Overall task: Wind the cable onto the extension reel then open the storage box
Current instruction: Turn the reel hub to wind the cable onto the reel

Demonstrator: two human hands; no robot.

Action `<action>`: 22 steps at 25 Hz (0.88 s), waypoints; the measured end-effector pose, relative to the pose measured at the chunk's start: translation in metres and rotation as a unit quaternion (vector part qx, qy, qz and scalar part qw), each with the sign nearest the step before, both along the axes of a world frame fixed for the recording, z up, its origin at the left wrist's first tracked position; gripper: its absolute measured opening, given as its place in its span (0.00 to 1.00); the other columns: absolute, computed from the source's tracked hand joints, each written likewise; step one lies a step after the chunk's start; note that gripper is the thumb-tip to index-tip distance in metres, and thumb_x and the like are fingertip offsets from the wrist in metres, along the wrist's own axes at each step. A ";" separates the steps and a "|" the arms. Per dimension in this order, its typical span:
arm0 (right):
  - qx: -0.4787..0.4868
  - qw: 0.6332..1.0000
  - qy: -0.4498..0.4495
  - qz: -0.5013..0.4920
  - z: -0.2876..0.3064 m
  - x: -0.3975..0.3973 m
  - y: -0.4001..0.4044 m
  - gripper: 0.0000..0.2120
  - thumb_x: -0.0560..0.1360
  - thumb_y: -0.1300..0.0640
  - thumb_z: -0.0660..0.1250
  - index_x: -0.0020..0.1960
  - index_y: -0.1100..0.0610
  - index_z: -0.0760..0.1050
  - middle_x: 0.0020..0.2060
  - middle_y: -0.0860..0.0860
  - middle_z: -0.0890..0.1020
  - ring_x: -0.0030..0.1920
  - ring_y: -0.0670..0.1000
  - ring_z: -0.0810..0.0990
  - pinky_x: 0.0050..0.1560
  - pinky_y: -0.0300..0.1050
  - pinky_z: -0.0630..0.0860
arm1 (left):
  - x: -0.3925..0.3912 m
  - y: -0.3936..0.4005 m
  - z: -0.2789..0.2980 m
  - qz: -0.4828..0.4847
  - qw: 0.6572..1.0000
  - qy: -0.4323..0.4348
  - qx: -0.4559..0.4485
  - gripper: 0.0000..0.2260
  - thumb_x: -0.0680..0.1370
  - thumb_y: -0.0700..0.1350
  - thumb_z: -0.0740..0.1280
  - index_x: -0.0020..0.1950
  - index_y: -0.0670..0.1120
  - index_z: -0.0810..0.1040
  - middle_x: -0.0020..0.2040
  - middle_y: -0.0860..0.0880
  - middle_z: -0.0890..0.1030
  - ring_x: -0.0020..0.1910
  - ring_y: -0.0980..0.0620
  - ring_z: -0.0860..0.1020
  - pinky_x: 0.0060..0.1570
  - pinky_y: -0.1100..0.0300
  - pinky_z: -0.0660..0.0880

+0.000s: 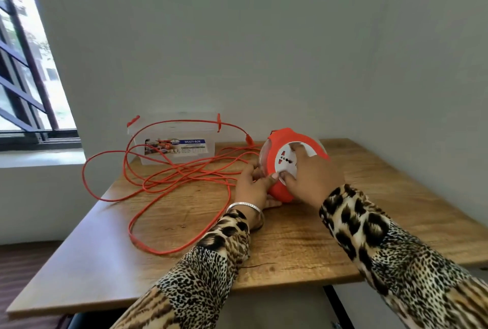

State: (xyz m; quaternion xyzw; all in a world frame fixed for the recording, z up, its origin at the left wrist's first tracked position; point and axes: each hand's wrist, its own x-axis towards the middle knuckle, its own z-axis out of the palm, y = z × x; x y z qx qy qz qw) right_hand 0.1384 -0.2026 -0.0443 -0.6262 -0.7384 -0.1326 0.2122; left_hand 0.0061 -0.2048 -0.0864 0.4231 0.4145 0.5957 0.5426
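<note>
While orange reel (284, 167) stands near table's (184, 236) back edge, left hand (253, 187) grips its rim, right hand (309, 175) grips socket face; loose cable (169, 178) sprawls left, shut storage box (175, 141) behind.

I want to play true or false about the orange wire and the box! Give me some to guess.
1. The orange cable lies loose across the table. True.
2. The storage box has its lid off. False: the lid is on.
3. The right hand rests on the reel's white face. True.
4. The left hand holds the box. False: it is at the reel's side.
</note>
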 end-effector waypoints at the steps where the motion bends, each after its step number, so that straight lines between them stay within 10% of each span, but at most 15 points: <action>1: -0.025 0.999 0.041 -0.009 0.001 -0.003 0.001 0.33 0.76 0.39 0.57 0.74 0.53 0.54 0.47 0.53 0.82 0.44 0.55 0.81 0.37 0.44 0.71 | 0.001 0.003 0.000 0.003 1.000 0.014 0.012 0.10 0.77 0.39 0.68 0.53 0.52 0.74 0.55 0.47 0.78 0.47 0.41 0.82 0.40 0.42 0.82; 6: -0.165 0.948 0.274 -0.006 0.011 -0.003 0.007 0.35 0.76 0.48 0.63 0.75 0.56 0.50 0.52 0.54 0.78 0.46 0.53 0.79 0.37 0.42 0.69 | 0.001 0.021 0.002 0.008 0.994 0.071 0.079 0.17 0.77 0.37 0.68 0.64 0.51 0.74 0.41 0.58 0.84 0.39 0.54 0.84 0.40 0.43 0.82; 12: -0.283 0.620 0.731 0.043 0.004 0.004 0.021 0.10 0.78 0.59 0.59 0.56 0.61 0.74 0.45 0.56 0.85 0.27 0.45 0.72 0.29 0.39 0.65 | 0.005 0.031 0.000 0.004 0.996 0.056 0.067 0.20 0.77 0.38 0.68 0.66 0.53 0.71 0.56 0.47 0.80 0.43 0.49 0.83 0.43 0.40 0.81; 14: -0.294 0.589 0.749 0.078 0.003 0.007 0.018 0.09 0.78 0.61 0.59 0.55 0.62 0.75 0.48 0.56 0.85 0.30 0.45 0.74 0.32 0.39 0.66 | 0.003 0.033 -0.001 0.010 0.997 0.053 0.055 0.22 0.77 0.39 0.69 0.70 0.49 0.70 0.57 0.46 0.79 0.41 0.50 0.83 0.44 0.37 0.80; 16: -0.284 0.660 0.691 0.077 -0.002 0.010 0.015 0.09 0.76 0.61 0.64 0.55 0.62 0.77 0.48 0.56 0.85 0.33 0.46 0.77 0.33 0.40 0.68 | 0.001 0.034 -0.002 0.012 0.997 0.058 0.048 0.22 0.76 0.41 0.69 0.69 0.48 0.70 0.58 0.46 0.79 0.43 0.48 0.84 0.41 0.41 0.81; 20: -0.044 0.959 0.279 0.033 -0.028 0.027 0.009 0.15 0.72 0.55 0.71 0.57 0.56 0.74 0.50 0.51 0.78 0.46 0.49 0.78 0.45 0.44 0.74 | -0.007 0.034 0.003 -0.035 0.995 0.064 0.062 0.19 0.77 0.39 0.68 0.67 0.48 0.71 0.56 0.48 0.79 0.43 0.52 0.82 0.27 0.57 0.80; 22: 0.106 0.985 0.033 0.131 -0.033 0.041 0.008 0.21 0.69 0.61 0.71 0.61 0.53 0.73 0.54 0.54 0.75 0.50 0.53 0.76 0.47 0.47 0.75 | -0.009 0.036 0.004 -0.058 0.992 0.087 0.073 0.18 0.78 0.40 0.67 0.66 0.50 0.70 0.56 0.50 0.79 0.44 0.53 0.82 0.27 0.58 0.80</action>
